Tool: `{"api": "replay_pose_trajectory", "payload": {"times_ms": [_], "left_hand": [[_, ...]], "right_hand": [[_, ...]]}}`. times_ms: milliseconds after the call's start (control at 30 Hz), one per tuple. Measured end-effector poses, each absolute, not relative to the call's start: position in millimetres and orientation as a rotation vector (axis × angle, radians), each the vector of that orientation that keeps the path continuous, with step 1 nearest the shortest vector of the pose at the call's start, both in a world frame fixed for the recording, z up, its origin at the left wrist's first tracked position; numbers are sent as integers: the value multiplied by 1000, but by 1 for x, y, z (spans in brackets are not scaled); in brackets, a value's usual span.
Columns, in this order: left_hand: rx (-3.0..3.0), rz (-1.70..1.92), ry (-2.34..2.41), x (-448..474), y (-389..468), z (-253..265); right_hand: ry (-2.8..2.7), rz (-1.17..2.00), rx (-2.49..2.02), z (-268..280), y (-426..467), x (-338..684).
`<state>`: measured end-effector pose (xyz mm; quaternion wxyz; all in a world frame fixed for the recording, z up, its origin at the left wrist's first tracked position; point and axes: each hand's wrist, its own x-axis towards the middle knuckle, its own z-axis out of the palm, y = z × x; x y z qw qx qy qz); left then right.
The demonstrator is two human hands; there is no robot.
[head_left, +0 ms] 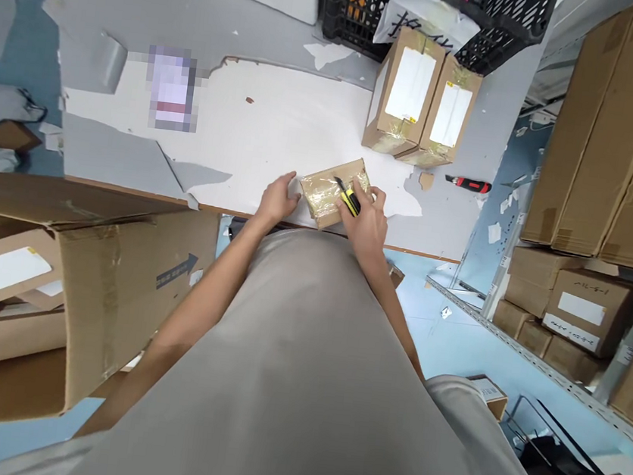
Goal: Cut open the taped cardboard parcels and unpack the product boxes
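1. Holding a yellow-and-black knife, the right grip is wrapped closely round its handle, with the blade pointing away over the package.
2. The flat cardboard package lies on the bench under the knife, between both grips; clear tape covers much of its top.
3. The left grip has its thumb and fingers loosely apart, holding nothing, just beside the package's left edge; whether it touches, I cannot tell.
4. Work on the package looks early: no slit, lifted flap or contents can be made out, so it seems unopened.
5. Beyond the right grip stand two taped, labelled cartons; farther right lies a red knife.
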<state>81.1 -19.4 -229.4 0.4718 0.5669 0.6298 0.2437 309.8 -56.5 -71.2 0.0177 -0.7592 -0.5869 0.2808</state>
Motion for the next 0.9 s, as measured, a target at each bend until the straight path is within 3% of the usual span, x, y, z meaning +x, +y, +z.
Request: {"api": "replay_pose_trajectory", "payload": {"times_ms": [300,533,767,900], "left_hand": [[1223,796,1385,74,-14,-142],[1205,789,1405,73,-17,-138],[1286,809,1412,75,-9,-146],[1275,848,1416,76,-14,-151]], "right_hand": [[-1941,886,-2251,-73,-57,320],[-1963,900,-2194,-39,-70,309],[-2286,1200,-2026,-12,-62,276],[-2248,1025,-2163,-21,-59,276]]}}
